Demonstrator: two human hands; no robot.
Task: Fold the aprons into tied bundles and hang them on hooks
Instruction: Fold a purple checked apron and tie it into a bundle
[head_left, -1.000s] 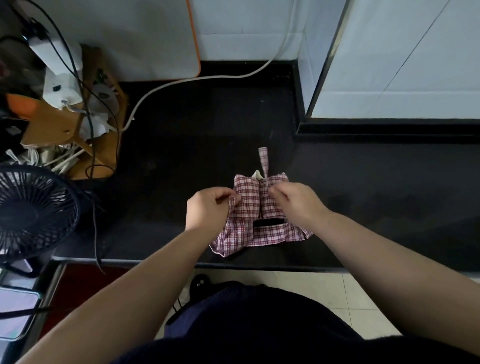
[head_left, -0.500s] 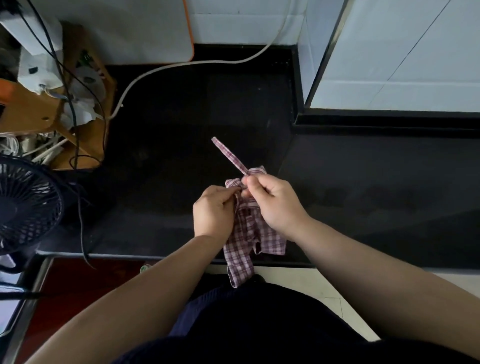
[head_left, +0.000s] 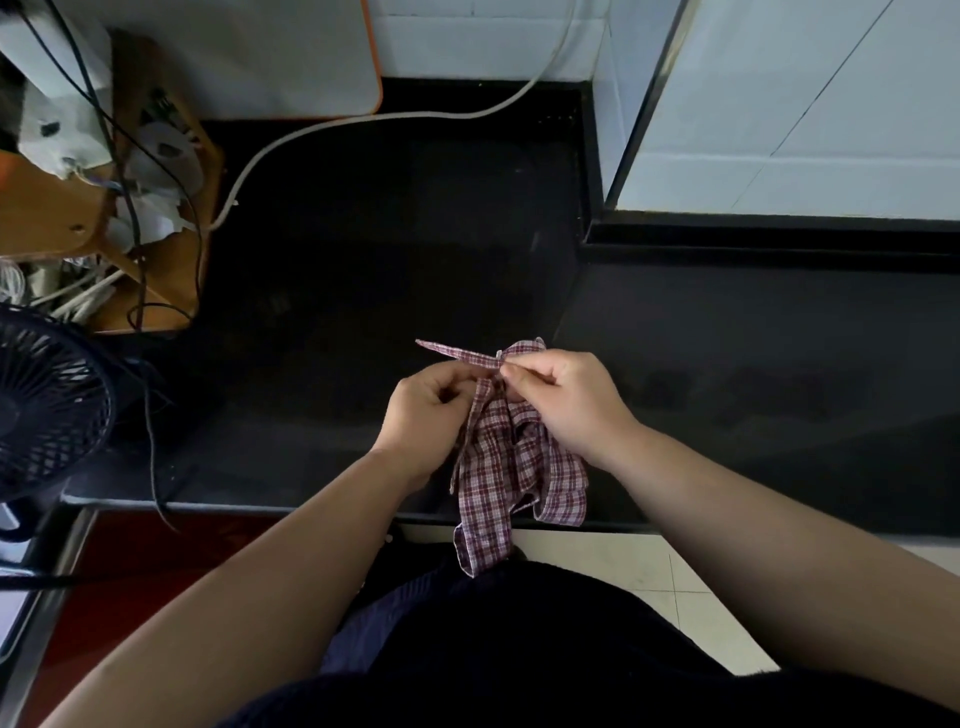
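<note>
"Where's the cloth now?"

"The plaid apron (head_left: 511, 467) hangs bunched between both hands over the surface's (head_left: 363, 270) front edge, its long axis running toward the person."

"And the tie?"

"The strap (head_left: 457, 352) juts leftward from the right hand (head_left: 566, 402), whose fingers (head_left: 522, 370) pinch it. The left hand (head_left: 431, 410) curls round the bundle's neck, nearer the loose end."

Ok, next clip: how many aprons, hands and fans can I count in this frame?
Aprons: 1, the plaid apron
Hands: 2, the left hand and the right hand, both gripping the apron
Fans: 1, the black fan
Total: 4
</note>
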